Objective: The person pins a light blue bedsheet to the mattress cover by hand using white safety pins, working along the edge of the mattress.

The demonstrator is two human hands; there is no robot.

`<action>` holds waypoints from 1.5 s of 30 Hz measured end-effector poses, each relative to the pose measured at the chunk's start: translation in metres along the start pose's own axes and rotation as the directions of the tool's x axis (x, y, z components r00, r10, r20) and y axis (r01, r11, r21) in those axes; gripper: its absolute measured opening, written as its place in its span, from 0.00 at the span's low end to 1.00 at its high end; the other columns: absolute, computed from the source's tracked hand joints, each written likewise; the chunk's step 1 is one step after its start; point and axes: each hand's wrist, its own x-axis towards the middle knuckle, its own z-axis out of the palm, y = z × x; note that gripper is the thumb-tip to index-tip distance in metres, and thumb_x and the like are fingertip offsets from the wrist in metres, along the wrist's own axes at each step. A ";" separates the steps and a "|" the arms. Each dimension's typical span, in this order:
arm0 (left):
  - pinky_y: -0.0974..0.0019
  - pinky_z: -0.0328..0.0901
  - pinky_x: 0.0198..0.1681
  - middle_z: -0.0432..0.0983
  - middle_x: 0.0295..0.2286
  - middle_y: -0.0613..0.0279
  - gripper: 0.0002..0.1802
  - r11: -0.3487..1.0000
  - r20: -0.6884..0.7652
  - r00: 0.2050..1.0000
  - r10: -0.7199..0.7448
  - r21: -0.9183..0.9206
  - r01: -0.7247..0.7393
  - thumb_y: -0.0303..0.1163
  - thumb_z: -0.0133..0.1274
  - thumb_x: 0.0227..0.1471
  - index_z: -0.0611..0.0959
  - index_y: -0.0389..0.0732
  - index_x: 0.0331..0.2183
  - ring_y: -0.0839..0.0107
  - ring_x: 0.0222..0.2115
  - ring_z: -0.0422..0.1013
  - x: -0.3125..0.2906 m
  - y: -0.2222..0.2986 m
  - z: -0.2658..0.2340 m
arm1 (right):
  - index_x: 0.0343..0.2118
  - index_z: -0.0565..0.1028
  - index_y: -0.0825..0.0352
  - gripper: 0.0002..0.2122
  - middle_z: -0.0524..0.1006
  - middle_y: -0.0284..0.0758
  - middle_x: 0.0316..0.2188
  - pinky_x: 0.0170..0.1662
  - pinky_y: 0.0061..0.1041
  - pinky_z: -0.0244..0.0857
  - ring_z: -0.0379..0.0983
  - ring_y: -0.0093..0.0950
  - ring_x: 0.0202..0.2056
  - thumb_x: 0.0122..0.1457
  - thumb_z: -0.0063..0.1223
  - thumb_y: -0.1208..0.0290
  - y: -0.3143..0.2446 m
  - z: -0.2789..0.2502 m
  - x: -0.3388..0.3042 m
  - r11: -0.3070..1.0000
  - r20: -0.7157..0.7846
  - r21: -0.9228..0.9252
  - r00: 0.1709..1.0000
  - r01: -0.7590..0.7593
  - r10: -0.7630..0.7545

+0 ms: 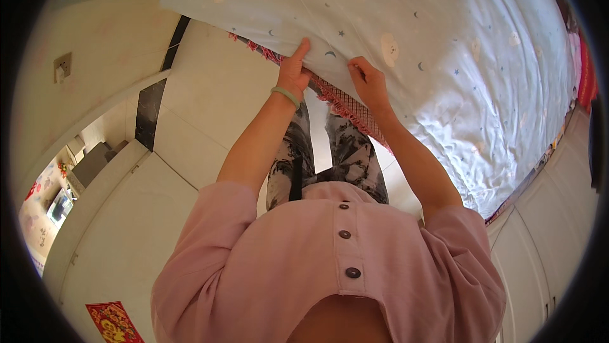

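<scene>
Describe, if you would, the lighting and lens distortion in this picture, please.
Head view: bright glare washes out the lower right of the pale blue sheet, while the left hand and right hand lie outside it; head view: fisheye distortion bows the white panelled doors, and darkness rings the frame.

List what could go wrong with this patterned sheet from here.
1. The pink-red fringe runs just below the sheet's edge, by the left hand; it might get caught and dragged along.
2. The creases on the right could deepen if the sheet is tugged unevenly.
</scene>
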 end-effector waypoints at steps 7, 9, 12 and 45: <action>0.50 0.64 0.51 0.73 0.44 0.59 0.27 0.998 0.031 0.998 -0.055 0.013 0.054 0.33 0.66 0.45 0.74 0.42 0.47 0.60 0.47 0.69 -0.002 0.004 0.002 | 0.37 0.74 0.65 0.05 0.65 0.30 0.17 0.27 0.17 0.58 0.59 0.17 0.21 0.59 0.49 0.75 0.008 0.010 0.007 1.000 0.031 -0.016 0.999 -0.006 0.007; 0.45 0.65 0.49 0.74 0.44 0.57 0.26 0.998 0.032 0.999 -0.018 0.054 0.016 0.36 0.64 0.47 0.74 0.40 0.47 0.57 0.46 0.69 0.000 0.002 0.001 | 0.37 0.74 0.65 0.05 0.65 0.30 0.17 0.27 0.18 0.58 0.59 0.17 0.21 0.59 0.49 0.75 0.008 0.010 0.008 1.000 0.046 -0.025 0.999 -0.016 0.017; 0.52 0.65 0.50 0.74 0.44 0.61 0.28 0.992 0.033 0.992 -0.119 -0.034 0.120 0.29 0.67 0.42 0.74 0.43 0.47 0.61 0.46 0.69 0.003 0.007 -0.002 | 0.37 0.75 0.65 0.05 0.65 0.30 0.17 0.27 0.18 0.59 0.59 0.17 0.21 0.59 0.49 0.75 0.007 0.010 0.012 0.999 0.053 -0.054 0.999 0.008 -0.005; 0.54 0.67 0.50 0.72 0.46 0.58 0.26 0.989 0.030 0.992 -0.126 -0.072 0.128 0.27 0.61 0.48 0.72 0.39 0.50 0.61 0.46 0.69 -0.006 0.000 0.013 | 0.34 0.73 0.67 0.05 0.72 0.34 0.21 0.30 0.24 0.61 0.66 0.24 0.24 0.57 0.49 0.74 0.006 0.022 0.035 0.997 0.096 -0.053 0.993 -0.062 0.067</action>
